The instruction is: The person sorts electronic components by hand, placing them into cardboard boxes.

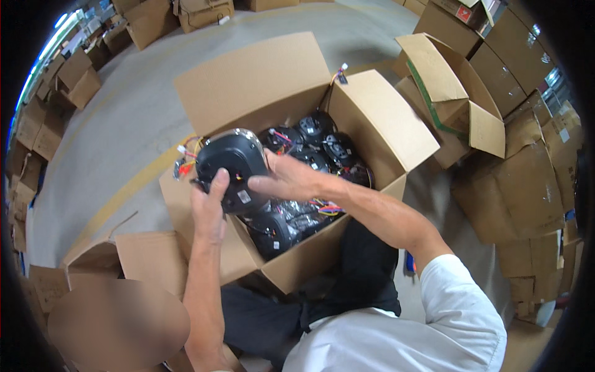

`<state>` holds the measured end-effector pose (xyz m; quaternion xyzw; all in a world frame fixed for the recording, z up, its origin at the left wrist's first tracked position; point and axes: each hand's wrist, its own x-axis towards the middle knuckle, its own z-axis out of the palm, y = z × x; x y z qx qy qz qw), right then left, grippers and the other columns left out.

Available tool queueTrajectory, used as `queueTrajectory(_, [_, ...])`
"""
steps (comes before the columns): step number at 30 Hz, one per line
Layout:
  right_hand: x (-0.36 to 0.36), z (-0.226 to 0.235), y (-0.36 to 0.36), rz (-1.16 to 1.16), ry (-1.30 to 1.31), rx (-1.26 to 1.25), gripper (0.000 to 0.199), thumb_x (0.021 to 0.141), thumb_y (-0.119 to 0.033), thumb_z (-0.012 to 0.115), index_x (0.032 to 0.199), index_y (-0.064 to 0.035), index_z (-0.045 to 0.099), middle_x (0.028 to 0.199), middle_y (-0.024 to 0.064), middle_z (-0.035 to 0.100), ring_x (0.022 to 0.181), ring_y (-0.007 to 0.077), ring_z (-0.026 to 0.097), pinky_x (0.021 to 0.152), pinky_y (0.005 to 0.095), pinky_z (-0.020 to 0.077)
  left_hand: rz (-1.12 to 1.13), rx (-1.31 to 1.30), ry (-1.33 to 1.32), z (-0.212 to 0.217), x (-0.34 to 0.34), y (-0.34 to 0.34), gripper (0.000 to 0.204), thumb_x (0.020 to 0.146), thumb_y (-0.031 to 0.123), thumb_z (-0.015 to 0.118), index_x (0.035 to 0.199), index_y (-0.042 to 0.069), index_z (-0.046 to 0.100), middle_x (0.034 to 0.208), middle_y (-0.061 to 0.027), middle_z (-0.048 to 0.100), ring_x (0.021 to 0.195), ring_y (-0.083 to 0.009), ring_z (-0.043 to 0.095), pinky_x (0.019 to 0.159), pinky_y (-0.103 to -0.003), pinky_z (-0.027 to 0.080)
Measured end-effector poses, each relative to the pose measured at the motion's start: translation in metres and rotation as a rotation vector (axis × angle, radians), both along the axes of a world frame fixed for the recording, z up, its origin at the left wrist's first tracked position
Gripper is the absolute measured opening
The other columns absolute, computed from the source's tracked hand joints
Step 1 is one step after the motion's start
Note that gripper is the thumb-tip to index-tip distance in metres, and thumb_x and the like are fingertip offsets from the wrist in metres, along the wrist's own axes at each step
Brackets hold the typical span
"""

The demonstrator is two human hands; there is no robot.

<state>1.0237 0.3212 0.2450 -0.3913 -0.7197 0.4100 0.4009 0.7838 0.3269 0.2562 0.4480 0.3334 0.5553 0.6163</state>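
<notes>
Over an open cardboard box (pixel 291 276) I hold a black rounded plastic housing (pixel 226 152) with a shiny rim, a small white label and loose coloured wires with white connectors at its left. My left hand (pixel 209 201) grips its lower left side, thumb pressed on the flat face. On the opposite edge lies my right hand (pixel 288 177), its thumb over the face and its other fingers partly hidden behind the housing. Inside the box are several similar black housings (pixel 271 234), with coloured wires (pixel 328 208) and clear plastic wrap between them.
The box's flaps (pixel 384 118) stand folded outward. To the right is another open carton (pixel 462 80), beside stacked and flattened cardboard (pixel 511 180). A smaller open box (pixel 152 260) sits at the lower left. More cartons line the far edge of the grey floor (pixel 133 124), which bears a yellow line.
</notes>
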Motion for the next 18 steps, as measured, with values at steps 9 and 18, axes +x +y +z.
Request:
queueTrajectory(9, [0.025,0.008,0.019,-0.001,0.042,-0.183,0.069,0.123,-0.058,0.058,0.155,0.0023,0.065,0.136,0.0171,0.076,0.129,0.0265,0.069,0.109,0.0419,0.0558,-0.037,-0.156,-0.162,-0.01,0.013,-0.003,0.059,0.108,0.04,0.088,0.153,0.006,0.068,0.138,-0.0078,0.079,0.125,-0.0211,0.077,0.111,-0.041,0.065])
queueTrajectory(18, [0.051,0.016,0.01,-0.081,-0.18,-0.105,0.087,0.093,-0.053,0.096,0.147,0.0088,0.068,0.129,0.0202,0.08,0.121,0.0276,0.075,0.11,0.0417,0.059,-0.062,0.206,0.269,-0.047,0.028,-0.007,0.12,0.096,0.041,0.101,0.181,-0.006,0.03,0.165,-0.0219,0.061,0.149,-0.0265,0.062,0.128,-0.041,0.05])
